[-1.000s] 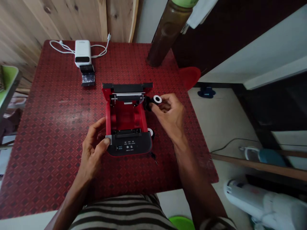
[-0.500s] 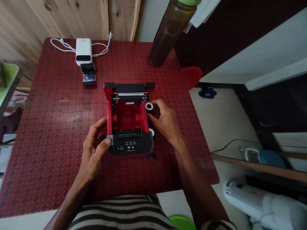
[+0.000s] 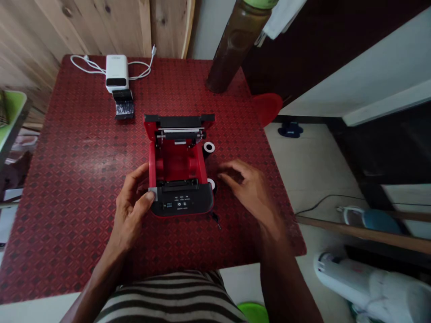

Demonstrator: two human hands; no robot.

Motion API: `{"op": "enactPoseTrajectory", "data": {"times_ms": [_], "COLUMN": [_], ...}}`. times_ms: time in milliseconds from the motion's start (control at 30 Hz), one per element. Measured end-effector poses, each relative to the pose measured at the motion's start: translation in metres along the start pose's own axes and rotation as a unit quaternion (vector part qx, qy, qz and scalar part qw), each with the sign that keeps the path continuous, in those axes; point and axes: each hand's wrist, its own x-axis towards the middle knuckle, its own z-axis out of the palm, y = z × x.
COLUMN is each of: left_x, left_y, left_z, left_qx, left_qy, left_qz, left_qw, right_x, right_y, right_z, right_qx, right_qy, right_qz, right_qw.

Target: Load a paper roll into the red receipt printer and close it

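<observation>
A red and black printer-like device (image 3: 183, 197) stands on the red patterned table (image 3: 84, 134) with its lid raised and its red inner bay showing. My left hand (image 3: 133, 206) grips the device's near left corner, thumb on a small grey patch. Right of the device, my right hand (image 3: 251, 188) hovers with fingers apart and nothing between them. Two black rolls with white rims lie along the device's right side, a far roll (image 3: 209, 147) and a near roll (image 3: 212, 185), the near one partly hidden by the device.
At the back left are a white power bank (image 3: 116, 72) with white cables and a small black folded item (image 3: 124, 105). A tall brown bottle (image 3: 229, 49) stands at the back right. A short black cable end (image 3: 216, 220) lies beside the device's near right corner.
My right hand has moved away from the far roll, toward the right and nearer to me, and its fingers are empty. My left hand keeps its hold on the device.
</observation>
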Motion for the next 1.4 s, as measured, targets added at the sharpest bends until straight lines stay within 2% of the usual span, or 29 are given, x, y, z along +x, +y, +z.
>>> {"op": "enactPoseTrajectory", "data": {"times_ms": [67, 133, 267, 367, 467, 567, 633, 700, 767, 833, 933, 1033, 1133, 1267, 1400], "left_x": [0.000, 0.000, 0.001, 0.001, 0.000, 0.000, 0.000, 0.000, -0.001, -0.001, -0.003, -0.003, -0.003, -0.003, -0.004], "left_y": [0.000, 0.000, -0.001, -0.002, -0.003, -0.003, -0.001, 0.000, 0.002, 0.003, 0.005, 0.006, 0.007, 0.006, 0.007], "left_z": [0.000, 0.000, 0.001, 0.001, 0.000, 0.000, 0.000, 0.000, 0.001, 0.002, 0.002, 0.002, 0.002, 0.002, 0.001], "left_qx": [0.006, 0.007, 0.005, 0.004, 0.004, 0.009, 0.012, 0.011, 0.005, -0.006, -0.014, -0.008, -0.008, -0.004, -0.003], "left_qy": [0.001, 0.003, 0.006, 0.004, 0.003, 0.006, 0.006, 0.004, -0.001, -0.006, -0.008, -0.012, -0.011, -0.009, -0.012], "left_qz": [0.003, 0.003, 0.012, 0.011, 0.010, 0.006, -0.002, -0.009, -0.013, -0.024, -0.037, -0.032, -0.031, -0.033, -0.053], "left_qw": [1.000, 1.000, 1.000, 1.000, 1.000, 1.000, 1.000, 1.000, 1.000, 1.000, 0.999, 0.999, 0.999, 0.999, 0.998], "right_x": [-0.015, -0.024, -0.023, -0.020, -0.027, -0.037, -0.039, -0.035, -0.023, -0.009, 0.010, 0.021, 0.029, 0.045, 0.062], "right_y": [-0.002, -0.005, -0.009, -0.008, -0.012, -0.036, -0.062, -0.088, -0.107, -0.118, -0.124, -0.131, -0.142, -0.156, -0.156], "right_z": [-0.001, 0.005, 0.026, 0.032, 0.016, -0.015, -0.034, -0.040, -0.032, -0.014, 0.015, 0.033, 0.038, 0.043, 0.049], "right_qx": [0.031, 0.061, 0.091, 0.096, 0.115, 0.121, 0.076, 0.013, -0.045, -0.108, -0.228, -0.344, -0.406, -0.431, -0.426], "right_qy": [-0.043, -0.056, -0.029, -0.016, 0.014, 0.047, 0.056, 0.033, -0.001, -0.010, -0.029, -0.084, -0.128, -0.193, -0.243], "right_qz": [0.016, 0.022, -0.007, -0.007, 0.016, 0.040, -0.001, -0.071, -0.155, -0.224, -0.266, -0.243, -0.200, -0.145, -0.096], "right_qw": [0.998, 0.996, 0.995, 0.995, 0.993, 0.991, 0.995, 0.997, 0.987, 0.969, 0.936, 0.903, 0.882, 0.870, 0.866]}}
